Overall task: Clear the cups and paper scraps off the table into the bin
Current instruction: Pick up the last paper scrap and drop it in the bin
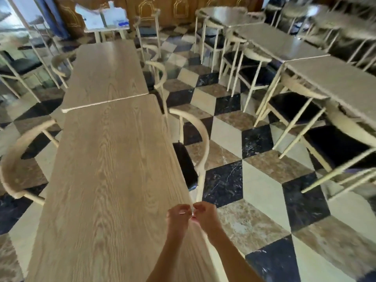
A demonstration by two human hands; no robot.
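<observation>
Hands, two (179, 215) (204, 213), fingertips touching, table (105, 169) edge

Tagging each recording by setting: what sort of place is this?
Likely a café or restaurant dining room: rows of matching wooden tables, curved-back chairs tucked in at them, and a checkered marble floor.

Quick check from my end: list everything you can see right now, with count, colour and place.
Near table: one, light wood, centre-left.
Far table: one, light wood, butted against its far end.
Chairs: several, pale frames, dark seats, along both tables.
Right tables: a row, grey-brown, with chairs.
Floor: black, tan and cream tiles.
White items: blurred, on a back table.
Cups, bin: none visible.
Left hand, right hand: fingers pinched together at the table's right edge; contents unclear.
</observation>
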